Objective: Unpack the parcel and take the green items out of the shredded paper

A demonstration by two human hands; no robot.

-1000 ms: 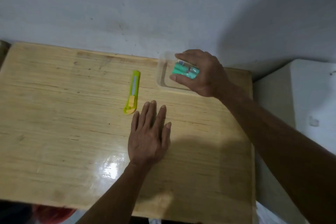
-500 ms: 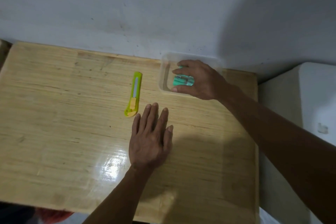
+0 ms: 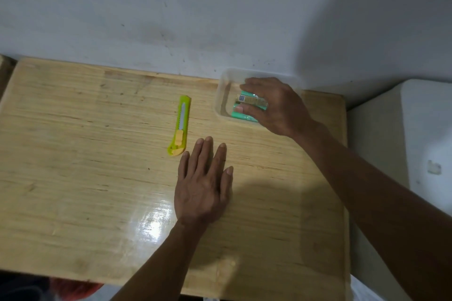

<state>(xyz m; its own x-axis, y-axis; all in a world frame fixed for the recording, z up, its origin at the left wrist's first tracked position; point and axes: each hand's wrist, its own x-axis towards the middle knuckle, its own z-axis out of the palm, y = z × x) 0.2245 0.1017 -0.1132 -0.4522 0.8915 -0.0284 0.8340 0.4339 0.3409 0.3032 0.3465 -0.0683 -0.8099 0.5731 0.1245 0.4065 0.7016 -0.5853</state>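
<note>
green pack (image 3: 244, 115) lowered into tray (image 3: 221, 95), under right hand (image 3: 276, 107)

Two hands are in view: the left hand (image 3: 203, 186) lies flat, palm down, near the middle of the wooden tabletop (image 3: 73, 178), and the right hand (image 3: 274, 107) reaches into a tray at the far right corner. There is one clear plastic tray (image 3: 221, 95), set against the tabletop's far edge. Inside it lies one pack of green items (image 3: 247, 110) under the right hand's fingers; how many pieces the pack holds cannot be told, though at least two green cylinders show. One yellow-green utility knife (image 3: 181, 126) lies between the tray and the middle of the tabletop. One white box (image 3: 415, 142) stands beyond the right edge.
</note>
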